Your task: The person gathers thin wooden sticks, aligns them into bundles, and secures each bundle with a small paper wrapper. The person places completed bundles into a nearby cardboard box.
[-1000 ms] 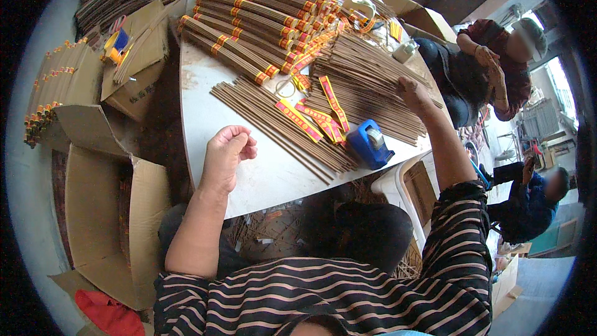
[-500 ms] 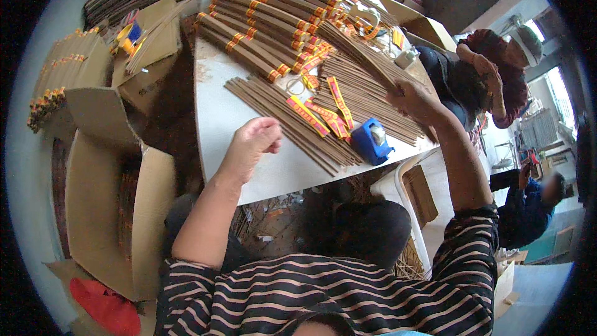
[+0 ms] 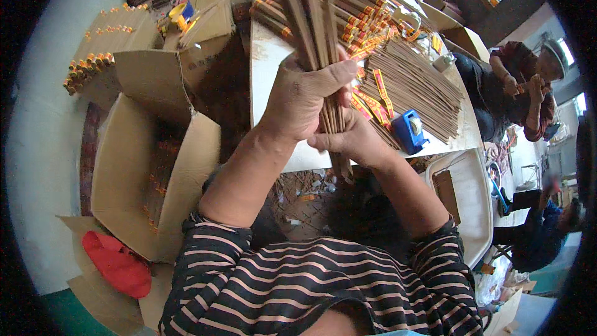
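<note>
A bundle of thin brown incense sticks stands nearly upright in front of me, its lower end past the table's near edge. My left hand is wrapped round the middle of it. Just below, my right hand grips the same sticks. Loose sticks lie in a wide layer on the white table, to the right. Red and yellow paper bands are scattered beside them. A blue tape dispenser sits near the front right edge.
Banded stick bundles are piled at the table's back. At left stand an open cardboard box and more stacked bundles. A red cloth lies lower left. A white bin is at right; a co-worker sits beyond.
My right hand has come in from the right side of the table with sticks. My left hand has risen and closed round them. The view has shifted, so the table appears farther right.
</note>
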Demonstrator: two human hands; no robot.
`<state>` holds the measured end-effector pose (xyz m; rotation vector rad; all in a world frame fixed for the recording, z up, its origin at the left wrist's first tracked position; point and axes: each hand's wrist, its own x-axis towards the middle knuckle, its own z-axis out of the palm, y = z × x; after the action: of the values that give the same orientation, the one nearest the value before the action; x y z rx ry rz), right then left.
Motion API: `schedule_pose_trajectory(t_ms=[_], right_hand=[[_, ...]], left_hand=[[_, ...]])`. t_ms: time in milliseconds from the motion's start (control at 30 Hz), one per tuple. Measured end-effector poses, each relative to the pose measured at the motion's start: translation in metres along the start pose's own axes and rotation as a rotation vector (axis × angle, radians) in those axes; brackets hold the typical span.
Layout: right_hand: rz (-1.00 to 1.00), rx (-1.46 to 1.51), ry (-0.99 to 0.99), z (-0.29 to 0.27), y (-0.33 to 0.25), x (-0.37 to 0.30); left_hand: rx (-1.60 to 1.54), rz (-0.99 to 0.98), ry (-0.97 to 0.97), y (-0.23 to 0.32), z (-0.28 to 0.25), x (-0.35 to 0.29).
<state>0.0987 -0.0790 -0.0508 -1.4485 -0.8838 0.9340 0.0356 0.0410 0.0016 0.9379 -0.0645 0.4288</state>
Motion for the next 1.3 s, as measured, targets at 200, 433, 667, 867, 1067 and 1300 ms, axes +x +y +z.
schedule_pose_trajectory(t_ms=[200, 433, 667, 867, 1067, 1300], right_hand=[[-0.197, 0.101, 0.059, 0.006, 0.004, 0.033], [-0.059, 0.092, -0.005, -0.001, 0.027, 0.039], [-0.069, 0.093, -0.008, -0.003, 0.037, 0.047], [-0.033, 0.071, 0.005, -0.004, 0.038, 0.048], [-0.08, 0.028, -0.033, -0.003, 0.025, 0.042], [-0.057, -0.077, -0.039, -0.003, 0.041, 0.042]], left_hand=[[0.246, 0.003, -0.076, 0.011, 0.002, 0.005], [0.379, -0.001, -0.101, -0.003, -0.019, 0.013], [0.274, -0.044, -0.154, 0.001, -0.028, 0.017], [0.226, 0.009, -0.176, -0.007, -0.036, 0.02], [0.169, 0.017, -0.244, 0.003, -0.036, 0.017], [0.041, 0.039, -0.185, -0.004, -0.049, 0.015]])
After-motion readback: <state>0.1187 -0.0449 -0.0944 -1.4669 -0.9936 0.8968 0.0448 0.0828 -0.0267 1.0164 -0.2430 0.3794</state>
